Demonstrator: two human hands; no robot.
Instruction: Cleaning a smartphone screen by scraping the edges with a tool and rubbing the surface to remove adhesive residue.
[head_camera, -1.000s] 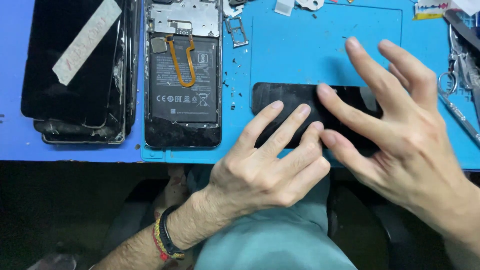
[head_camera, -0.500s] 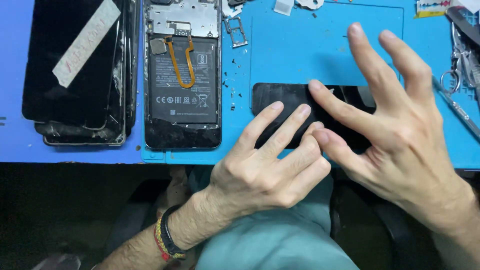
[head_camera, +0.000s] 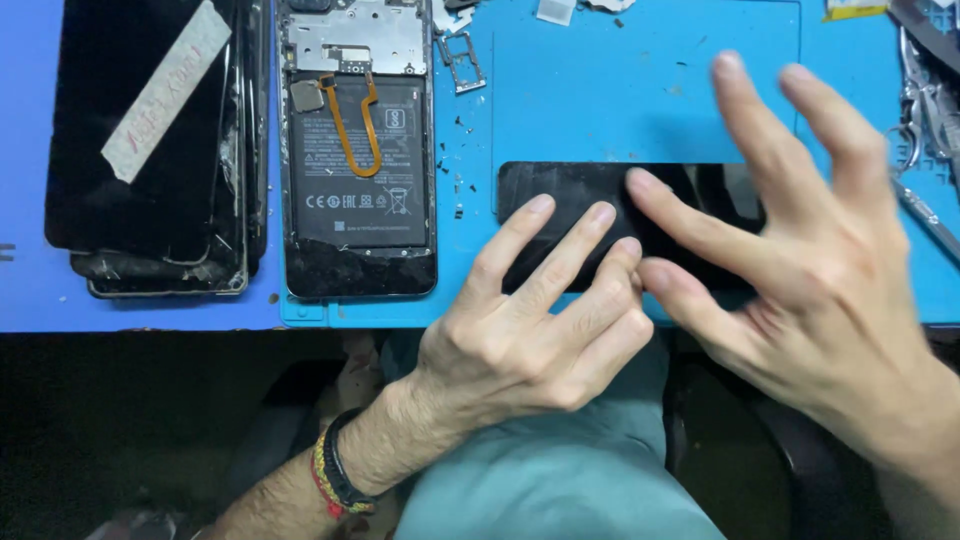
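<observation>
A black phone screen panel (head_camera: 570, 200) lies flat on the blue work mat (head_camera: 640, 90) near its front edge. My left hand (head_camera: 530, 330) rests on the panel's near left part, its fingers spread and pressing down. My right hand (head_camera: 800, 260) is over the panel's right part, fingers apart, index and thumb tips touching the glass; the hand is blurred. Neither hand grips anything.
An opened phone (head_camera: 358, 170) with its battery and an orange flex cable showing lies to the left. A stack of cracked screens (head_camera: 160, 150) with a tape strip is at far left. Metal tweezers (head_camera: 925, 110) lie at right. Small debris and a tray part (head_camera: 462, 62) dot the mat.
My right hand has slid a little to the left over the panel. My left hand and the panel have stayed in place.
</observation>
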